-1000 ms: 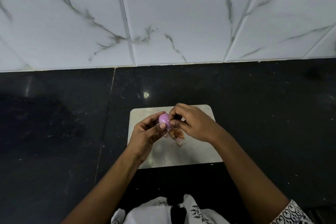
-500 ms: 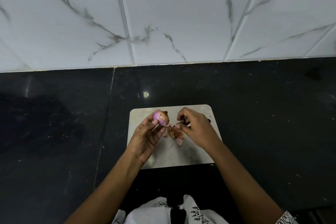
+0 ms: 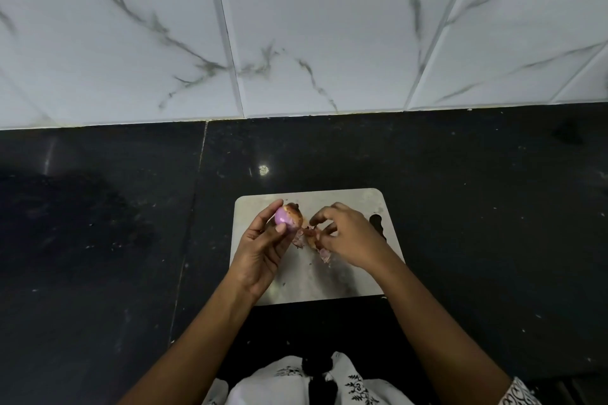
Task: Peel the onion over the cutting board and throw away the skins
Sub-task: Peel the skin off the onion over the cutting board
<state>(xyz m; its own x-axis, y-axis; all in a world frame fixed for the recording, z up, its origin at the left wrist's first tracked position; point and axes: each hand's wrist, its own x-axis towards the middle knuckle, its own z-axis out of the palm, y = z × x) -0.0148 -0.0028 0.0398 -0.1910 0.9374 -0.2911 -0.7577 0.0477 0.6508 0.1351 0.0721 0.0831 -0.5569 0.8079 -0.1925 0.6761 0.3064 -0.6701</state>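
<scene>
A small purple onion (image 3: 285, 218), with brown skin still on its right side, sits in the fingertips of my left hand (image 3: 263, 250) above the pale cutting board (image 3: 348, 279). My right hand (image 3: 348, 240) is apart from the onion, to its right, with fingers curled. It seems to pinch a scrap of skin, but blur hides the grip. Loose skins (image 3: 312, 240) lie on the board between and under my hands.
The board lies on a black stone counter (image 3: 477, 207) near its front edge. A white marbled tile wall (image 3: 296, 43) rises behind. A dark handle hole (image 3: 376, 223) shows at the board's right side.
My hands have drawn apart. The left hand turned the onion and lifted it to the left, and the right hand moved away to the right, above the skins.
</scene>
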